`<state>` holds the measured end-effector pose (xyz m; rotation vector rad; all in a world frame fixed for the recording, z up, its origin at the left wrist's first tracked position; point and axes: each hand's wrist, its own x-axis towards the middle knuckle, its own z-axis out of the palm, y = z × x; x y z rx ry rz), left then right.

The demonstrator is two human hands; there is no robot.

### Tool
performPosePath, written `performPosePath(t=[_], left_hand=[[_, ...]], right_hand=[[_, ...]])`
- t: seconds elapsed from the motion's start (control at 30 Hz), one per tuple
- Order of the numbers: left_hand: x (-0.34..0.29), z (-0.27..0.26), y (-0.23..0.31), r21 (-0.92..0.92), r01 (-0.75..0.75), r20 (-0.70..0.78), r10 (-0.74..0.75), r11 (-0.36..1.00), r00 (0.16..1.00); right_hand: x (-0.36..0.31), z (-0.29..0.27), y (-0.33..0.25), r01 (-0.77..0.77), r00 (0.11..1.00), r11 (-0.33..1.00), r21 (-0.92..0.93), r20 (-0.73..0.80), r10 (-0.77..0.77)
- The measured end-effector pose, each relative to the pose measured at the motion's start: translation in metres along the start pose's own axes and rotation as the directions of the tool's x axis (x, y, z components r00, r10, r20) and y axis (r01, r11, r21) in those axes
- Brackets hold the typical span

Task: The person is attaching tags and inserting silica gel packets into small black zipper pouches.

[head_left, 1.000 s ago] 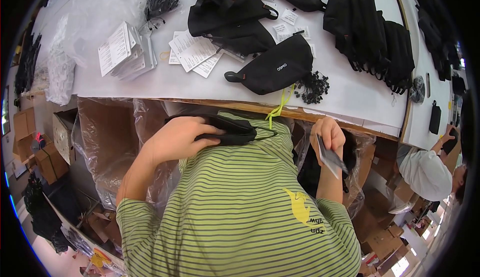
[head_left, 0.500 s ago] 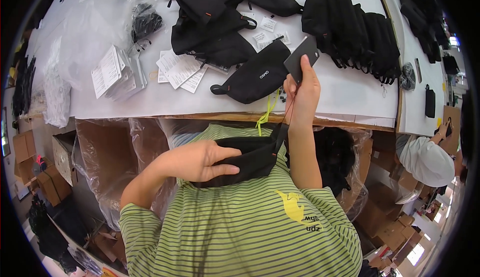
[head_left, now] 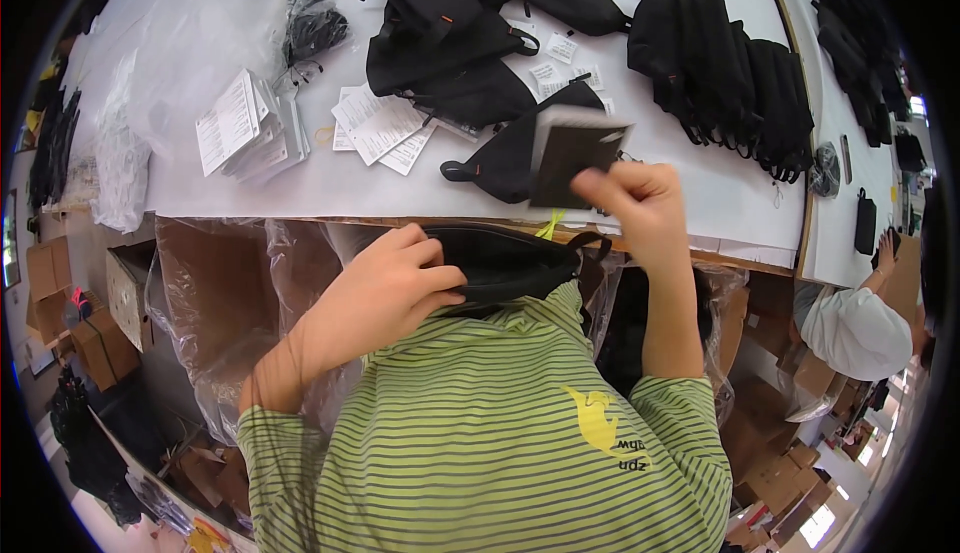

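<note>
My left hand (head_left: 390,288) grips the left end of a black zip pouch (head_left: 515,271), held against my front below the table edge. The pouch's mouth gapes upward, and a small loop sticks up at its right end. Raised over the table edge, my right hand (head_left: 648,211) pinches a dark hang tag (head_left: 572,165) between thumb and fingers. The tag is smeared by motion and partly covers a black waist bag (head_left: 500,161) lying on the table behind it. A bit of yellow-green cord (head_left: 552,221) shows between the tag and the pouch.
White printed tags lie in a stack (head_left: 240,128) and a loose fan (head_left: 378,125) on the table (head_left: 330,188). Black bags form a pile (head_left: 450,53) and a row (head_left: 700,68). Plastic wrap (head_left: 200,48) covers the left side. Another person (head_left: 855,328) works at far right.
The pouch has risen towards the table edge and its mouth has opened wider. My right hand has moved right and down, and the tag has swung lower and turned its dark face to view.
</note>
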<state>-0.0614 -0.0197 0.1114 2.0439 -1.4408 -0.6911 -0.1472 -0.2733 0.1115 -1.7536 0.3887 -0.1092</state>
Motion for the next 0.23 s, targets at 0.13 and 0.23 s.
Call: performPosePath(t=[0.13,0.23], left_hand=[[0.007,-0.001,0.010,0.062,-0.021,-0.029,0.023,0.998,0.999],[0.004,0.009,0.007,0.204,-0.114,-0.233,0.161,0.972,0.959]], right_hand=[[-0.006,0.024,-0.022,0.178,0.924,0.878,-0.445,0.381,0.006],[-0.015,0.033,-0.003,0.297,0.876,0.758,-0.581,0.482,0.026]])
